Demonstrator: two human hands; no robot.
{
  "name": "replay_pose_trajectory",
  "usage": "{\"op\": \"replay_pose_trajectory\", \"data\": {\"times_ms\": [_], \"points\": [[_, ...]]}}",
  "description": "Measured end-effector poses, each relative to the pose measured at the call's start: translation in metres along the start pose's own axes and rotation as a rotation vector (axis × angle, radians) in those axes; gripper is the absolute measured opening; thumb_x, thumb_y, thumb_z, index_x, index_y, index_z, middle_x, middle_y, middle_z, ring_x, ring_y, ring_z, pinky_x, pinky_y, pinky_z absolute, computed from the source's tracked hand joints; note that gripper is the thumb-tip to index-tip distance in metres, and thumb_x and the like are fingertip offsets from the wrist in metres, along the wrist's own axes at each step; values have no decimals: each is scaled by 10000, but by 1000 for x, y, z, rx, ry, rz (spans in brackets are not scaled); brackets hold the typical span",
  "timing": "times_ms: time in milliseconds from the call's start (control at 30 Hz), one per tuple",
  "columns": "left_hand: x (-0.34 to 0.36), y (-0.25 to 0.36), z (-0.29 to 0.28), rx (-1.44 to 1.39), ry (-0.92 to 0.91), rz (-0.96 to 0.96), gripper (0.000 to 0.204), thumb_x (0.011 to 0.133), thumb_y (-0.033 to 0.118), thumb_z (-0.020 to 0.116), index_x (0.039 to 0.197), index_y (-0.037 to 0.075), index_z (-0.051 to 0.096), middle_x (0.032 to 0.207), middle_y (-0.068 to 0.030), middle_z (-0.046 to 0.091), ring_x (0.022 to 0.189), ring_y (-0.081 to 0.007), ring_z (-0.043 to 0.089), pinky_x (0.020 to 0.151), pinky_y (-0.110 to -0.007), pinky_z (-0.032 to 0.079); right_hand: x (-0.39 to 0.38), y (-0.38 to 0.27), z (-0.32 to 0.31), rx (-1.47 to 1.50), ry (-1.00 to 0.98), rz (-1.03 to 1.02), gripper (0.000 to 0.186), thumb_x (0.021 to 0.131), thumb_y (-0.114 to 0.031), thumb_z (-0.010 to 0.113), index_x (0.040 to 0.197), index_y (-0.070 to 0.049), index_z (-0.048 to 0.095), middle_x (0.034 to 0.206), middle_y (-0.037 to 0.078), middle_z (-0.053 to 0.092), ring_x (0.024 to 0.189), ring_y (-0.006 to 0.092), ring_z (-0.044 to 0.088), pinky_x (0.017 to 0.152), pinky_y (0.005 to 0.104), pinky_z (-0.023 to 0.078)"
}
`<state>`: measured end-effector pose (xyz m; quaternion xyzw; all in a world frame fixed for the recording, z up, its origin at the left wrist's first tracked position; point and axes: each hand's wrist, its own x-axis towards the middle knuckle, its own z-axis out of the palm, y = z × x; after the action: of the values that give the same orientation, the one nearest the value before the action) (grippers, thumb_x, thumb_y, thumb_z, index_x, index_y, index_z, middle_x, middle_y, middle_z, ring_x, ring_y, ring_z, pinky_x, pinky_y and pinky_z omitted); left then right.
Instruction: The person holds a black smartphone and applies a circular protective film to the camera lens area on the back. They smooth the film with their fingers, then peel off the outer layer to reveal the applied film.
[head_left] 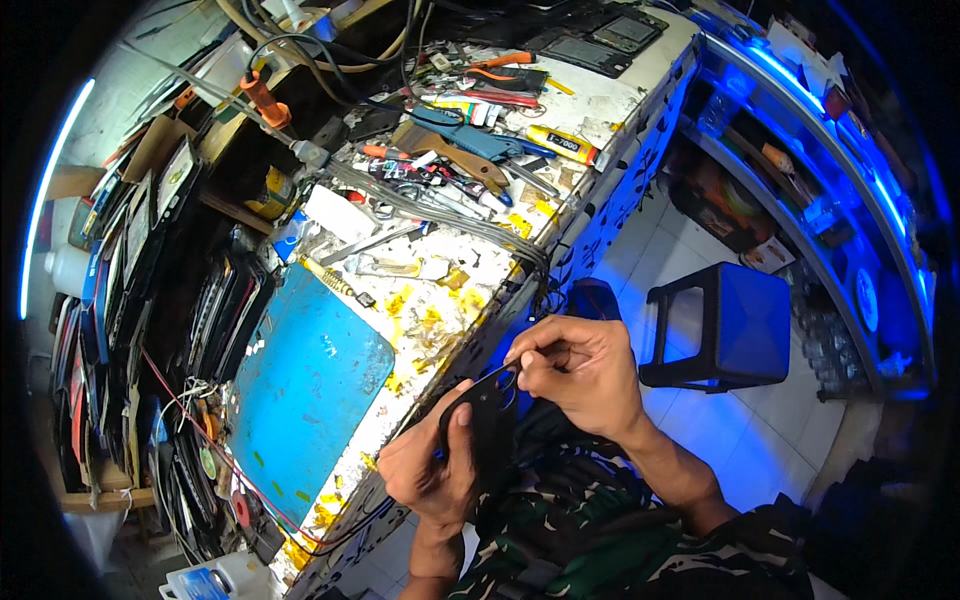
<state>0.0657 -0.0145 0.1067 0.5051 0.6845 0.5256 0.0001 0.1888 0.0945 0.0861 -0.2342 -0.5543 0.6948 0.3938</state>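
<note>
A thin, dark, phone-sized panel (488,412) with a rounded opening near its upper end is held just off the workbench's front edge. My left hand (432,462) grips its lower end, the thumb lying along one face. At the upper end, my right hand (590,378) is closed in a pinch, thumb and forefinger against the panel's edge. Whether a smaller piece sits between those fingertips is too small to tell. To the left of both hands lies a blue work mat (315,380) on the stained bench top.
Pliers, screwdrivers, a wooden-handled brush (455,158) and a yellow tube (562,145) crowd the far bench. Phone panels (590,45) lie at the back. Stacked flat parts (140,260) line the left. A stool (745,325) stands on the floor at right; cables (440,222) cross the bench.
</note>
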Motion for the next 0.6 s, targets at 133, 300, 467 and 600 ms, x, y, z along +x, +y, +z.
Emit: {"op": "replay_pose_trajectory", "data": {"times_ms": [133,300,467,600], "points": [[-1,0,-5,-38,39,-201,135,820,-26,651,939,-77,689,821,-151,710,623,-148,655,613,-238,497,2,-2,-1,126,-84,69,148,905,-11,563,985,80,648,920,126,648,741,125,630,655,233,517],[0,2,-7,115,51,89,166,790,-52,680,954,-38,697,754,-136,696,523,-160,603,522,-247,461,5,-2,9,-78,-31,-74,125,892,0,590,976,68,652,948,118,640,754,121,628,650,228,519],[2,6,-9,308,64,348,242,735,-70,713,974,-61,678,800,-130,704,523,-182,608,488,-258,465,13,-3,23,-417,95,-374,124,798,5,681,914,40,659,836,112,665,710,159,660,623,254,528],[4,6,-9,321,56,436,314,724,-72,708,1033,-76,650,883,-158,705,577,-208,652,541,-268,511,17,-8,31,-685,210,-654,105,744,36,695,845,23,666,772,115,665,648,191,659,584,260,512]]}}
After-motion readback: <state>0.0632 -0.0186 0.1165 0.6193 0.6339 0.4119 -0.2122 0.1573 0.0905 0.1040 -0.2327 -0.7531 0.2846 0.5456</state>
